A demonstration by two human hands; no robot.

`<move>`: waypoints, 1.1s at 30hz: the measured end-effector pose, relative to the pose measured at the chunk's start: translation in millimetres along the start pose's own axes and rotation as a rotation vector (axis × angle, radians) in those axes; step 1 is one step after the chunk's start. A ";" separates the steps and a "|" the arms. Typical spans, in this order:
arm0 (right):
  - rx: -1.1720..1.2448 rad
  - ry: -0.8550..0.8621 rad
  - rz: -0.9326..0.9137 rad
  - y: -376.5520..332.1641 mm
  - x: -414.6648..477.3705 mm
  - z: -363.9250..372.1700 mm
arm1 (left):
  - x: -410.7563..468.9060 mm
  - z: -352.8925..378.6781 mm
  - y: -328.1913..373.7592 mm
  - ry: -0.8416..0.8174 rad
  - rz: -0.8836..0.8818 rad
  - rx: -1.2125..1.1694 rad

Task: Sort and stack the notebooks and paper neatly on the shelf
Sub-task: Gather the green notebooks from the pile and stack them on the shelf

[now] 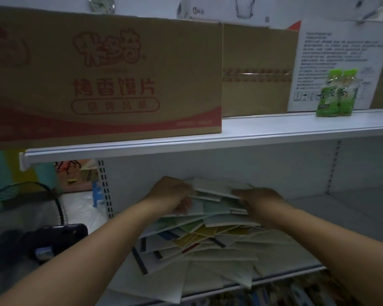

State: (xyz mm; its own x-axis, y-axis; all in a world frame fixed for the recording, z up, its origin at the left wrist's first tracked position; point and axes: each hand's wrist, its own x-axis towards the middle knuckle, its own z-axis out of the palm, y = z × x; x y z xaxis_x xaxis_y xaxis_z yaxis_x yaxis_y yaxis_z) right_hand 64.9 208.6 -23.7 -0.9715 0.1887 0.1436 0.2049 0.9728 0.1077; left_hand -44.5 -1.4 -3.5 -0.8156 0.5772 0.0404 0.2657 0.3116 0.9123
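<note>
A messy heap of notebooks and paper [208, 241] lies fanned out on the white lower shelf [318, 244], some sheets hanging over its front edge. At the back of the heap a small bundle of pale notebooks [215, 193] is lifted at an angle. My left hand [170, 196] grips the bundle's left end, fingers curled over it. My right hand [257, 196] holds its right end, thumb on top. Covers are white, pale green, yellow and blue-striped.
The upper shelf [274, 129] juts out right above my hands. It carries a large printed cardboard box [102, 80], a plain box [257, 69], a printed sheet and two green bottles [334, 93]. A fan [27, 202] and a dark object [60, 237] sit at the left.
</note>
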 end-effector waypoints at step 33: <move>0.225 0.578 -0.330 -34.6 65.5 -7.8 | -50.1 -37.8 -32.0 0.415 -0.149 -0.921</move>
State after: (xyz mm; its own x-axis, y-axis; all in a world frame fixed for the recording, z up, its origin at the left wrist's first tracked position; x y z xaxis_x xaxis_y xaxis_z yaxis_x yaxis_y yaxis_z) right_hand -4.9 186.2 -10.3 -0.7468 -0.1621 0.6449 -0.1801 0.9829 0.0385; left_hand -31.6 -68.8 -19.4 -0.9684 0.2183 -0.1207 -0.2086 -0.4435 0.8717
